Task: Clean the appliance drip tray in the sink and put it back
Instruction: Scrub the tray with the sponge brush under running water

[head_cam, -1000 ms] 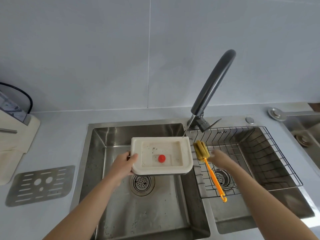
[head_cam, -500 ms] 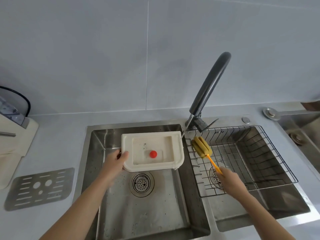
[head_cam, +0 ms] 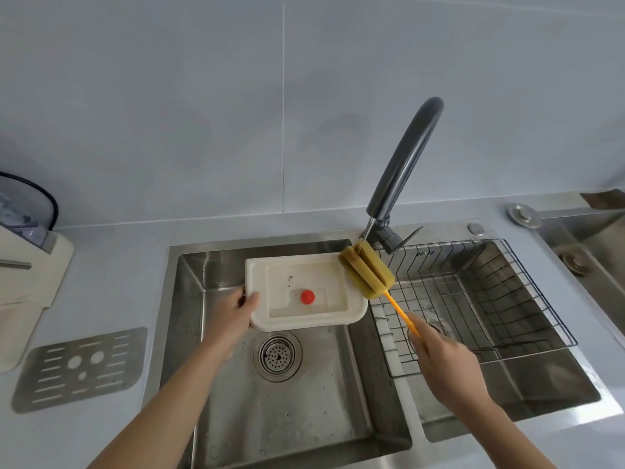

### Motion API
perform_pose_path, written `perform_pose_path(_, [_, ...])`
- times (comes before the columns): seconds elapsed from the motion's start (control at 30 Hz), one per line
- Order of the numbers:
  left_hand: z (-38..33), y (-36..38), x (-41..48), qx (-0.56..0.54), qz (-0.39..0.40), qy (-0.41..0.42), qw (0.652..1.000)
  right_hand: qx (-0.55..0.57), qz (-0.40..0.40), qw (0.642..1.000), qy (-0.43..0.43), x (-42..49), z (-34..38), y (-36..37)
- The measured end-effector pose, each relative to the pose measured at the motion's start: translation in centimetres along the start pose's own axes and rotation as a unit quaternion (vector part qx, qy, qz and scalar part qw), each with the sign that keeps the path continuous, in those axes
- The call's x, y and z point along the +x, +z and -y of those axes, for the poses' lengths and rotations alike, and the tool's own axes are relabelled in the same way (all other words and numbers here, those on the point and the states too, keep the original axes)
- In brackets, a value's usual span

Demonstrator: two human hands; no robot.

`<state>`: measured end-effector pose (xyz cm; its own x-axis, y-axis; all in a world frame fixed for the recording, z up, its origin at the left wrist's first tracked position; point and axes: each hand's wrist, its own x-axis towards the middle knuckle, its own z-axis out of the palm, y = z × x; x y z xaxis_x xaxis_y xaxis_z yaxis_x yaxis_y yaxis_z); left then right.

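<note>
So far the job looks barely begun: at the far left the appliance [head_cam: 23,265] stands on the counter with its slotted metal grate [head_cam: 79,367] lying flat beside it, off the tray, so refitting both is still to come. Moving right, the left hand [head_cam: 241,308] is closed on the left rim of the tray [head_cam: 304,292], thumb on top, holding it level above the left basin of the sink [head_cam: 189,299], over the drain [head_cam: 278,355]. Dark specks and a little pooled liquid still sit in the tray's well around a red float [head_cam: 307,296], so I judge scrubbing has not yet started (no water shows running from the tap [head_cam: 404,170], though a thin stream would be hard to see). Next, the sponge brush [head_cam: 367,274] hangs over the tray's right rim, touching or just above it; which, I cannot tell. The right hand [head_cam: 439,353] is wrapped around its orange handle, above the wire rack [head_cam: 507,299] in the right basin. Room is good: the left basin is bare below the tray, but the tap base stands just behind the sponge, and the rack's rim lies close under the handle, so wide strokes to the right could snag.
</note>
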<state>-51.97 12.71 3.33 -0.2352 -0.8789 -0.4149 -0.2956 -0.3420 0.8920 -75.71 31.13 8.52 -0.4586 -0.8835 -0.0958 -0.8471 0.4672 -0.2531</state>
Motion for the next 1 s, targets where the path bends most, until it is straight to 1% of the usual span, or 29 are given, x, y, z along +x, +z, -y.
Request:
perform_pose_path(0.13, [-0.1,0.4,0.2,-0.022,-0.021,-0.003,1.0,-0.002,-0.023,1.0,-0.018,-1.9,0.2,0.4])
perform_pose_path(0.23, [-0.4,0.5,0.3,-0.035,-0.03,0.004,0.999,-0.069,-0.004,0.998,-0.012,-3.4,0.0,0.7])
perform_pose_path(0.3, [-0.5,0.4,0.5,-0.021,-0.033,0.005,0.999,-0.077,0.028,0.997,0.004,-4.2,-0.1,0.8])
perform_pose_path(0.33, [-0.5,0.4,0.6,-0.009,-0.033,0.004,0.999,-0.065,0.05,0.997,0.012,-4.3,-0.3,0.8])
perform_pose_path(0.4, [-0.4,0.5,0.7,0.009,-0.03,0.002,1.0,-0.005,0.056,0.998,0.021,-4.4,-0.6,0.3])
perform_pose_path(0.5, [-0.2,1.0,0.7,0.01,-0.021,-0.004,1.0,0.066,0.017,0.997,0.027,-3.6,0.0,-1.2])
perform_pose_path(0.57, [-0.2,1.4,0.6,0.018,-0.01,0.001,1.0,0.072,0.012,0.997,0.018,-2.5,0.4,-2.0])
perform_pose_path(0.67, [-0.4,2.3,0.3,0.035,0.001,0.011,0.999,0.031,0.014,0.999,0.008,-1.1,1.0,-2.5])
perform_pose_path(0.77, [-0.7,3.2,0.1,0.026,0.009,0.018,0.999,-0.046,0.013,0.999,-0.006,-0.9,2.0,-2.6])
perform_pose_path(0.87, [-1.3,4.1,0.1,0.007,0.02,0.004,1.0,-0.12,0.015,0.993,-0.005,-1.3,2.4,-2.5])
perform_pose_path(1.0, [-2.2,5.6,0.1,-0.011,0.039,0.002,0.999,-0.157,0.011,0.987,0.008,-1.8,2.2,-2.6])
